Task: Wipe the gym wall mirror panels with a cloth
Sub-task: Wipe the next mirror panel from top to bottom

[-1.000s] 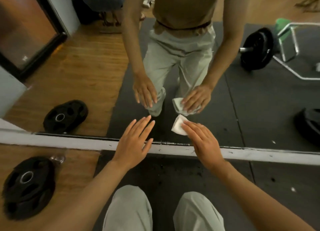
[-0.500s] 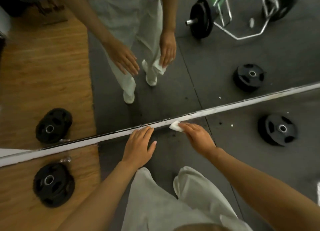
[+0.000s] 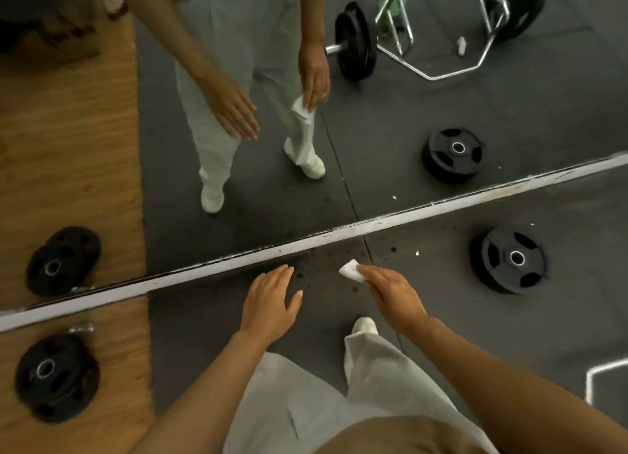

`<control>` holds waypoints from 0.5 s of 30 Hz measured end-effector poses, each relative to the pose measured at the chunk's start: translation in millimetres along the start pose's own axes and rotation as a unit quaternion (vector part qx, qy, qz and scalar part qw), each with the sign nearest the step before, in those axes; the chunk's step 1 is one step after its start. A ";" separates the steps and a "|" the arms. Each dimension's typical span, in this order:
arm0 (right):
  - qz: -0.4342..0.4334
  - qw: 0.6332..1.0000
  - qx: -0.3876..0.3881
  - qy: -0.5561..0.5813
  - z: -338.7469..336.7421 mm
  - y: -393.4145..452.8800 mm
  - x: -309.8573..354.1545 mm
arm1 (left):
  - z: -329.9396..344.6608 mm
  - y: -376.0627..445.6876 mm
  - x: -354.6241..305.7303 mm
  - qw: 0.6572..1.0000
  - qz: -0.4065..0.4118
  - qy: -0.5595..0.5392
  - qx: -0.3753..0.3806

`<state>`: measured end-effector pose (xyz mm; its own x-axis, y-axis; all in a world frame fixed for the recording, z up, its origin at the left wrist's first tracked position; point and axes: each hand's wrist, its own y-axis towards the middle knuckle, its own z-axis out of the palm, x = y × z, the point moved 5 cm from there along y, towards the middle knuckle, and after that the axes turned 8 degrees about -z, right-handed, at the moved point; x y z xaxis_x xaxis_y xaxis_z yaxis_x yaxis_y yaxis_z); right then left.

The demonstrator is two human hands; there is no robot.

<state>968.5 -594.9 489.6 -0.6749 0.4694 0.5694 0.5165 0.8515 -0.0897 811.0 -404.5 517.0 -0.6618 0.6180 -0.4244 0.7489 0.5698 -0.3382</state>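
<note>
The wall mirror (image 3: 390, 154) fills the upper part of the view, and its white bottom trim (image 3: 339, 234) runs slantwise across the frame. My right hand (image 3: 390, 294) pinches a small folded white cloth (image 3: 350, 270) just below the trim, away from the glass. My left hand (image 3: 272, 300) hovers beside it with the fingers straight and spread, holding nothing. Both hands and the cloth are reflected higher up in the mirror.
A black weight plate (image 3: 509, 260) lies on the dark rubber mat at the right, another (image 3: 54, 375) on the wooden floor at the left. The mirror reflects a barbell (image 3: 356, 42) and a chrome frame. My white shoe (image 3: 365, 326) stands near the wall.
My right hand with the cloth came down off the mirror glass to below the trim, then drew back slightly. The view tilted downward and rotated. My left hand also drew back from the trim.
</note>
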 end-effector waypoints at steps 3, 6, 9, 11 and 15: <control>-0.001 1.000 0.003 -0.009 -37.3 -0.2 -39.0 | 19.7 2.5 -50.2 0.999 -0.024 -0.022 0.011; -0.011 1.000 -0.010 -0.025 -71.8 2.0 -63.4 | 27.4 8.0 -91.6 0.999 -0.026 -0.038 0.004; -0.025 0.999 -0.026 -0.037 -93.4 8.3 -80.7 | 27.5 19.7 -116.5 0.999 -0.012 -0.033 -0.010; -0.030 0.998 -0.039 -0.041 -100.9 12.6 -84.6 | 24.5 29.2 -124.8 0.999 0.003 -0.035 -0.026; -0.051 0.993 -0.105 -0.024 -123.2 29.8 -64.9 | 5.6 49.1 -137.2 0.995 0.062 -0.054 -0.050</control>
<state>1092.7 -628.8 550.7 -0.7504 0.3988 0.5271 0.5402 0.8295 0.1415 938.7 -464.4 554.0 -0.5524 0.6284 -0.5477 0.8144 0.5471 -0.1936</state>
